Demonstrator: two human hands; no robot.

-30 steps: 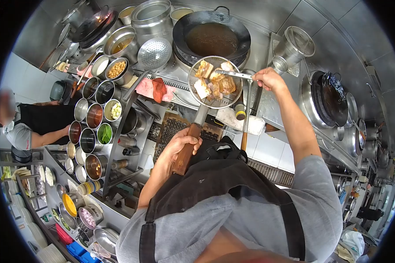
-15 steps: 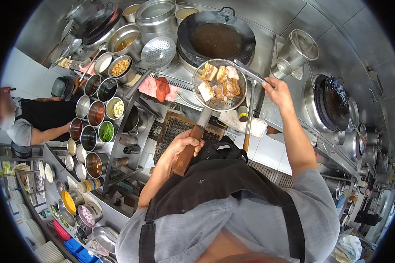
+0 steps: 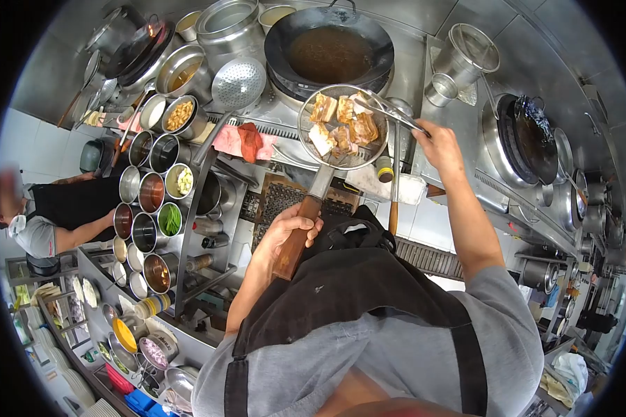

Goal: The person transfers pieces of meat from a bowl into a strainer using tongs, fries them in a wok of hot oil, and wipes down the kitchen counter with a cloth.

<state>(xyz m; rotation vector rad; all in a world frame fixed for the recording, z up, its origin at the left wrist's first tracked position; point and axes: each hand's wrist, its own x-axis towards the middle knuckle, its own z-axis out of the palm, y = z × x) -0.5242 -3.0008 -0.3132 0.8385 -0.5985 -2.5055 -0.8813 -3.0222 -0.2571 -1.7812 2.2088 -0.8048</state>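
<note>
My left hand [image 3: 291,235] is wrapped round the wooden handle of a round wire strainer [image 3: 321,182], held out level in front of me. Browned chunks of food [image 3: 363,129], which look like fried meat, lie in its mesh. My right hand [image 3: 439,147] grips metal tongs [image 3: 400,116] from the right, their tips reaching over the chunks at the strainer's upper right. Whether the tips pinch a piece is hard to see. Just beyond the strainer sits a large black wok [image 3: 279,50] of dark brown liquid.
A perforated skimmer [image 3: 238,83] and a red cloth [image 3: 250,141] lie left of the wok. Several metal pots of ingredients, including green vegetables [image 3: 169,219], fill the left rack. A co-worker [image 3: 38,222] stands far left. Another wok [image 3: 528,142] is at right.
The camera view has shifted a little, so the surroundings sit slightly differently. The tongs have moved a little over the chunks, and some pieces lie in slightly different positions. Both hands keep their holds.
</note>
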